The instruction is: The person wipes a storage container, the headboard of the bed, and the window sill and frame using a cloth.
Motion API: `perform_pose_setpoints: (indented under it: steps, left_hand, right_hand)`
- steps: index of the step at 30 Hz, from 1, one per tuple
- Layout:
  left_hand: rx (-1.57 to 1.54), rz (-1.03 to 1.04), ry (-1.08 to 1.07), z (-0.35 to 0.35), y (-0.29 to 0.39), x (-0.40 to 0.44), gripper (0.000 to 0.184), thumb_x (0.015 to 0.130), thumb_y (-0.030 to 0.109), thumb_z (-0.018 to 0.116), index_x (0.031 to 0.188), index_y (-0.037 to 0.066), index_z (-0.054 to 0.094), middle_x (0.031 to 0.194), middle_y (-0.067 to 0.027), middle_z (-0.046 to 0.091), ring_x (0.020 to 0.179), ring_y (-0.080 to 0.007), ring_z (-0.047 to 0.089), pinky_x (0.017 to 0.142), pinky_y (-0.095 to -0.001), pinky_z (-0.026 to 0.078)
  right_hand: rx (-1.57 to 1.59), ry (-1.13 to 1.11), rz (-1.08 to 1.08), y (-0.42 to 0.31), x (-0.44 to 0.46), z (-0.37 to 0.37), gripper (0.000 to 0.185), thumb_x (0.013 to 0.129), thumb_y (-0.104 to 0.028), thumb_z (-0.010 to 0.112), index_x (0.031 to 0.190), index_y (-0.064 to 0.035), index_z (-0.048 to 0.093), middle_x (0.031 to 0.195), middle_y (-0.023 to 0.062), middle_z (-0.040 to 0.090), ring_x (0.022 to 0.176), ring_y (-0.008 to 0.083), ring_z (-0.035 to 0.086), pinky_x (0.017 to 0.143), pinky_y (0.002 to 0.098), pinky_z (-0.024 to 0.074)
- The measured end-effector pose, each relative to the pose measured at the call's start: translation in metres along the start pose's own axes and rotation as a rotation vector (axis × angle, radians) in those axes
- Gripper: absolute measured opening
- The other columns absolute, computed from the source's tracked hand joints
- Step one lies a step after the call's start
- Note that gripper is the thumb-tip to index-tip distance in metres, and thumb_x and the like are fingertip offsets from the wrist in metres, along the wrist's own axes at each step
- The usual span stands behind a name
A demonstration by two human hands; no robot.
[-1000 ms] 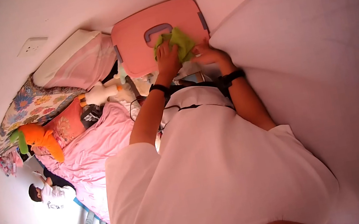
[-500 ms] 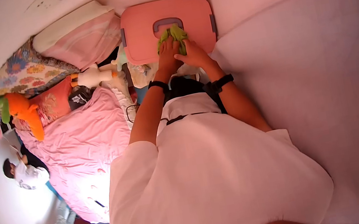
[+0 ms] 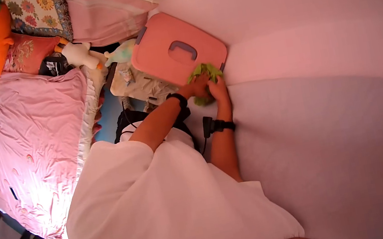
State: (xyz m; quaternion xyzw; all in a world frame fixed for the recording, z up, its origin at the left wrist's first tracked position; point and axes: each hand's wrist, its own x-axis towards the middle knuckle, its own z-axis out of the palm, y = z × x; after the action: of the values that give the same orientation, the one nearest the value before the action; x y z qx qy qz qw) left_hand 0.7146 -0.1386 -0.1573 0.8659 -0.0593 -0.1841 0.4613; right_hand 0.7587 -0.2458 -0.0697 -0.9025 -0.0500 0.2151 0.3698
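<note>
A pink lidded storage box (image 3: pixel 157 43) with a grey-purple handle (image 3: pixel 184 48) stands against the wall, tilted in my view. At its near right corner is a crumpled green cloth (image 3: pixel 202 69). My left hand (image 3: pixel 197 86) has its fingers bent into the cloth. Close beside it, my right hand (image 3: pixel 218 89) grips the cloth's right side. The fingertips of both hands are partly hidden in the folds. Each wrist wears a black band.
To the left lies a bed with a pink sheet (image 3: pixel 31 112), pillows (image 3: pixel 106 11), an orange carrot plush (image 3: pixel 1 43) and a white plush (image 3: pixel 80 54). A small cloth-covered table (image 3: pixel 139 85) stands beside the box. A pale wall (image 3: pixel 328 136) runs along my right.
Both hands have moved with the green cloth from the middle of the lid, by the handle, to the box's near right corner. My view has turned, so the bed and box appear rotated.
</note>
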Motion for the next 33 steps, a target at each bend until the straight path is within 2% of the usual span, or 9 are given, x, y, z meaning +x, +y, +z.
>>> perform_pose_setpoints:
  steps: [2, 6, 9, 11, 17, 24, 28, 31, 33]
  left_hand:
    - [0.145, 0.017, -0.047, 0.004, -0.004, -0.014, 0.105, 0.071, 0.044, 0.077, 0.152, 0.004, 0.023, 0.159, -0.0205, 0.018, 0.149, -0.0358, 0.012, 0.117, -0.0549, 0.015]
    - [0.226, 0.043, 0.126, -0.063, -0.03, -0.071, 0.104, 0.072, 0.045, 0.076, 0.152, 0.004, 0.023, 0.158, -0.0207, 0.02, 0.149, -0.0344, 0.014, 0.119, -0.0489, 0.017]
    - [0.257, -0.066, 0.23, -0.107, -0.064, -0.109, 0.105, 0.074, 0.05, 0.072, 0.153, 0.005, 0.021, 0.159, -0.0206, 0.018, 0.149, -0.0332, 0.015, 0.119, -0.0466, 0.017]
    - [0.281, -0.154, 0.296, -0.126, -0.079, -0.123, 0.105, 0.075, 0.054, 0.07, 0.154, 0.005, 0.019, 0.16, -0.02, 0.017, 0.149, -0.0328, 0.015, 0.119, -0.0468, 0.017]
    - [0.373, -0.322, 0.452, -0.109, -0.087, -0.097, 0.112, 0.078, 0.062, 0.063, 0.152, -0.006, 0.014, 0.157, -0.0317, 0.012, 0.148, -0.0443, 0.008, 0.118, -0.0555, 0.009]
    - [0.32, -0.221, 0.175, -0.061, -0.035, -0.01, 0.099, 0.084, 0.056, 0.06, 0.149, -0.007, 0.022, 0.156, -0.0307, 0.016, 0.148, -0.0422, 0.007, 0.117, -0.0579, 0.005]
    - [0.317, -0.319, 0.275, -0.048, -0.021, -0.009, 0.097, 0.082, 0.055, 0.06, 0.148, -0.007, 0.024, 0.155, -0.0288, 0.021, 0.149, -0.0404, 0.007, 0.118, -0.0563, 0.005]
    - [0.326, -0.202, 0.316, -0.058, -0.026, -0.023, 0.088, 0.084, 0.043, 0.062, 0.147, -0.007, 0.026, 0.154, -0.0271, 0.026, 0.148, -0.0399, 0.014, 0.118, -0.0536, 0.012]
    - [0.648, -0.083, 0.408, -0.045, -0.041, -0.028, 0.073, 0.086, 0.024, 0.061, 0.145, -0.007, 0.03, 0.146, -0.0238, 0.038, 0.139, -0.0395, 0.033, 0.113, -0.0505, 0.026]
  right_hand:
    - [0.228, -0.117, 0.235, -0.018, -0.014, -0.009, 0.059, 0.087, -0.034, 0.069, 0.13, 0.0036, 0.054, 0.128, 0.0237, 0.059, 0.119, 0.0336, 0.057, 0.098, 0.0377, 0.0448]
    - [0.391, -0.227, 0.168, -0.004, -0.006, 0.016, 0.063, 0.088, -0.035, 0.068, 0.135, 0.0037, 0.051, 0.132, 0.0219, 0.057, 0.123, 0.0327, 0.055, 0.102, 0.0368, 0.0421]
    - [0.095, -0.405, 0.115, -0.015, -0.015, 0.029, 0.072, 0.088, -0.035, 0.067, 0.144, 0.0017, 0.04, 0.146, 0.0207, 0.046, 0.134, 0.0311, 0.045, 0.108, 0.0378, 0.0366]
    - [-0.191, -0.509, -0.286, -0.005, -0.016, 0.045, 0.078, 0.09, -0.031, 0.064, 0.151, -0.0001, 0.028, 0.156, 0.0221, 0.028, 0.145, 0.0305, 0.028, 0.117, 0.0352, 0.0242]
    - [-0.229, -0.453, -0.202, -0.011, -0.018, 0.059, 0.082, 0.088, -0.027, 0.064, 0.152, 0.0002, 0.021, 0.16, 0.0202, 0.017, 0.148, 0.0313, 0.019, 0.119, 0.0362, 0.0208]
    - [-0.187, -0.062, 0.001, 0.021, -0.011, 0.027, 0.067, 0.086, -0.028, 0.067, 0.143, -0.0015, 0.042, 0.147, 0.0221, 0.043, 0.136, 0.0347, 0.042, 0.11, 0.04, 0.0364]
    - [-0.183, -0.011, 0.053, 0.027, -0.011, 0.026, 0.064, 0.086, -0.026, 0.066, 0.142, -0.0073, 0.043, 0.142, 0.0192, 0.049, 0.128, 0.0378, 0.049, 0.103, 0.0447, 0.0423]
    - [-0.19, -0.011, 0.083, 0.026, -0.011, 0.031, 0.065, 0.087, -0.028, 0.065, 0.143, -0.0076, 0.042, 0.142, 0.0196, 0.049, 0.128, 0.0383, 0.05, 0.103, 0.045, 0.0423]
    - [-0.208, -0.046, 0.124, 0.03, -0.011, 0.035, 0.073, 0.086, -0.032, 0.066, 0.147, -0.0053, 0.035, 0.148, 0.0206, 0.042, 0.133, 0.0385, 0.044, 0.107, 0.0451, 0.0389]
